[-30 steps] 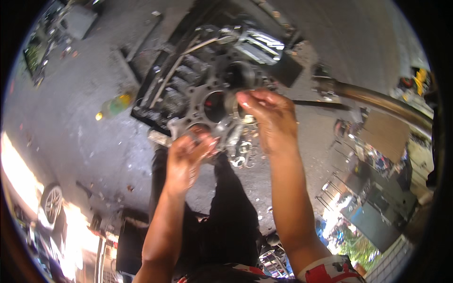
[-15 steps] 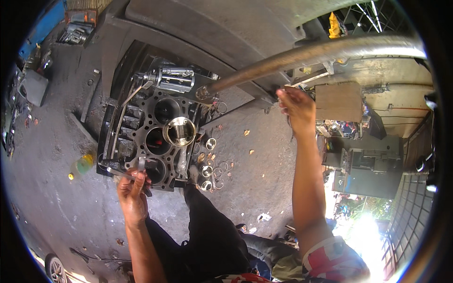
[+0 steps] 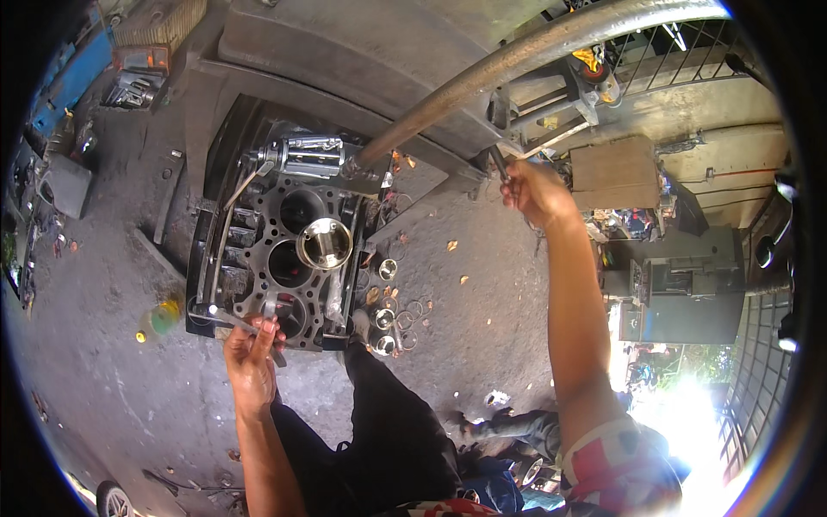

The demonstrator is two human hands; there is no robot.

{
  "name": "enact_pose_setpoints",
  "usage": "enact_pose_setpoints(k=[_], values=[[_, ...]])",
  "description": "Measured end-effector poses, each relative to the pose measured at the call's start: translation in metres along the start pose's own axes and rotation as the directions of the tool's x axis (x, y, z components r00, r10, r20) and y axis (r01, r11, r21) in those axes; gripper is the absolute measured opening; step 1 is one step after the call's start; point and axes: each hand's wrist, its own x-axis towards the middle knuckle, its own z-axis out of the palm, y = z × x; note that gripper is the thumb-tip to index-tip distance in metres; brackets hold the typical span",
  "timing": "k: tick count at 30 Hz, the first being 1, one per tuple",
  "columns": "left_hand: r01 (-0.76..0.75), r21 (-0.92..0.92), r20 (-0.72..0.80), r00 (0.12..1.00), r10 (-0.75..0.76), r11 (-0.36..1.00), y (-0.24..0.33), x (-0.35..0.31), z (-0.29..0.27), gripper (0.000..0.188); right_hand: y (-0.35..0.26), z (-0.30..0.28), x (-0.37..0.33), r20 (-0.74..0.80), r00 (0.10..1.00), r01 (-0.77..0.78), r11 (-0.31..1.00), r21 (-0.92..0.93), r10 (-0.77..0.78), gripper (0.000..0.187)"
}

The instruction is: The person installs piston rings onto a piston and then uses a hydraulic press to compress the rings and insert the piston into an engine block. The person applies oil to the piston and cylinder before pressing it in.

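Note:
My left hand [image 3: 250, 366] is closed on a grey metal tool [image 3: 237, 322] with a flat bar and a short upright part, at the near left corner of an engine block [image 3: 250, 297]. The exact kind of tool does not show. A shiny piston [image 3: 325, 244], its hollow side up, rests on the block's top between the round cylinder bores. Out to the right, my right hand [image 3: 536, 191] has its fingers closed around a short dark rod [image 3: 497, 161] beside a metal frame. Most of that rod is hidden.
A long metal pipe [image 3: 517, 65] slants over the block from a chrome rodded cylinder [image 3: 312, 157]. Several pistons [image 3: 385, 319] and loose rings lie right of the block. A yellow-green bottle [image 3: 161, 318] lies left. Cardboard [image 3: 613, 172] stands at the right.
The pipe now appears higher in view, and the view has shifted slightly. My right hand shows a dark rod at its fingertips. My left hand keeps hold of the metal tool.

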Motion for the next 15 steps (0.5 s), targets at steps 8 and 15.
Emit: enact_pose_setpoints(k=[8, 15], values=[[-0.023, -0.035, 0.005, 1.0, 0.023, 0.999, 0.011, 0.008, 0.01, 0.009, 0.05, -0.015, -0.1, 0.158, 0.958, 0.21, 0.961, 0.18, -0.239, 0.031], [-0.042, -0.057, 0.146, 0.988, 0.05, 0.997, 0.012, 0.012, 0.045, 0.005, 0.088, 0.067, -0.122, 0.199, 0.942, 0.099, 0.788, 0.608, -0.271, 0.035]])
